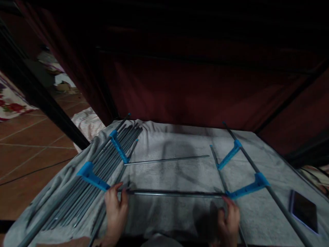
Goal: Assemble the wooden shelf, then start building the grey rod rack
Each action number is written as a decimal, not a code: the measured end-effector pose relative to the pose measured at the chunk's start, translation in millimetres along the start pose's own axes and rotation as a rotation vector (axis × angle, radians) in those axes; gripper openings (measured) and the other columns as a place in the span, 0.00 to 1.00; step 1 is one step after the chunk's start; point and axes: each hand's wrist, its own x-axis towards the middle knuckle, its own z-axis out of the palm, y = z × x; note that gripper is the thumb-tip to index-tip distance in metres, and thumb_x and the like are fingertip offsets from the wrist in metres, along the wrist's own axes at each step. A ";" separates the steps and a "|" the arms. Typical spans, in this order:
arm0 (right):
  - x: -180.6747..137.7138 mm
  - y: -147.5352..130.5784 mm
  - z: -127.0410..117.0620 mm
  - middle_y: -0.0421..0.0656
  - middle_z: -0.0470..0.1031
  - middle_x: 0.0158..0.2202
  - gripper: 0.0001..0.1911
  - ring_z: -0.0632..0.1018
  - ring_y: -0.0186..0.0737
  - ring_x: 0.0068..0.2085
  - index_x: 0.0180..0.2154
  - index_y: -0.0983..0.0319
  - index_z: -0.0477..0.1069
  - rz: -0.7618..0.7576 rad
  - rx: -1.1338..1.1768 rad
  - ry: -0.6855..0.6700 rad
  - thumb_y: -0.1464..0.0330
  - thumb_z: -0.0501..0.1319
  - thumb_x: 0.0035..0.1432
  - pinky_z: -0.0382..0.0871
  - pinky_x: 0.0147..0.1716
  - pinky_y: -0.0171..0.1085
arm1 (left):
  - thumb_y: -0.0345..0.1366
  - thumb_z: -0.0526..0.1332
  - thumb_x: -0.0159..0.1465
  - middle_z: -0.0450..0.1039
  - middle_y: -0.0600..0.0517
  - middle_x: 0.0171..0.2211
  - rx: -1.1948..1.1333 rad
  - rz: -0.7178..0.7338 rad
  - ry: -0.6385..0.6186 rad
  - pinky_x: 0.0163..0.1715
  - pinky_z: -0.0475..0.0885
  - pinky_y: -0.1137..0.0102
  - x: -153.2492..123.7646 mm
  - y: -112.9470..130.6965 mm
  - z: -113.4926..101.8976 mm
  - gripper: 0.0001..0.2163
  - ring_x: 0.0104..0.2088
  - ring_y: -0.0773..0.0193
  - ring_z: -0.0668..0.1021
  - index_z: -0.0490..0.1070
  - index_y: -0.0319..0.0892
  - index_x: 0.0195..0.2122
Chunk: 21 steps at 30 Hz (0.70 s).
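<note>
A grey metal tube (174,194) runs crosswise between two blue plastic brackets. The fingers of my left hand (116,206) are curled at its left end, beside the front left blue bracket (94,178). At the right end, my right hand (229,218) has its fingertips on the tube where it meets the front right blue bracket (248,187); its thumb sits lower, a little apart. Farther back, a thinner metal rod (167,160) reaches from the rear left blue bracket (119,146) towards the rear right blue bracket (229,154), its right end short of it.
Several loose grey tubes (102,164) lie side by side at the left on a grey cloth (180,219). A long side tube (285,209) passes through the right brackets. A phone (304,211) lies at the right. Dark red panels (174,92) stand behind.
</note>
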 end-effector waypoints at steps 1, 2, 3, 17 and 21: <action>-2.2 -6.6 8.5 0.57 0.71 0.52 0.23 0.71 0.58 0.56 0.53 0.64 0.68 -0.054 0.011 -0.029 0.63 0.50 0.60 0.65 0.55 0.56 | 0.41 0.50 0.67 0.70 0.43 0.46 -0.056 0.043 -0.064 0.56 0.69 0.52 6.8 13.5 9.5 0.13 0.52 0.49 0.73 0.66 0.44 0.49; -3.6 -13.2 18.0 0.55 0.72 0.53 0.21 0.71 0.56 0.56 0.53 0.62 0.68 -0.116 0.017 -0.047 0.65 0.49 0.61 0.66 0.55 0.56 | 0.40 0.50 0.67 0.70 0.42 0.47 -0.101 0.085 -0.120 0.57 0.68 0.53 14.1 26.0 20.4 0.13 0.53 0.50 0.73 0.66 0.44 0.49; -4.3 -19.1 27.6 0.54 0.72 0.54 0.21 0.71 0.55 0.57 0.54 0.61 0.68 -0.175 0.013 -0.075 0.66 0.49 0.62 0.66 0.55 0.55 | 0.39 0.50 0.67 0.70 0.42 0.48 -0.135 0.120 -0.172 0.58 0.67 0.52 21.5 36.6 32.3 0.13 0.54 0.50 0.73 0.67 0.43 0.50; 17.7 -36.1 52.6 0.39 0.79 0.41 0.23 0.78 0.41 0.47 0.45 0.52 0.75 -0.475 -0.047 -0.182 0.80 0.51 0.58 0.65 0.61 0.53 | 0.29 0.48 0.66 0.76 0.42 0.49 0.167 0.408 -0.557 0.54 0.68 0.56 87.6 45.1 145.6 0.19 0.51 0.51 0.76 0.74 0.39 0.52; 21.5 -38.4 56.6 0.39 0.79 0.37 0.23 0.79 0.40 0.43 0.43 0.53 0.76 -0.484 0.007 -0.204 0.80 0.50 0.57 0.67 0.59 0.51 | 0.29 0.47 0.65 0.77 0.44 0.47 0.147 0.447 -0.627 0.54 0.68 0.59 88.8 37.4 149.8 0.20 0.50 0.53 0.76 0.76 0.42 0.50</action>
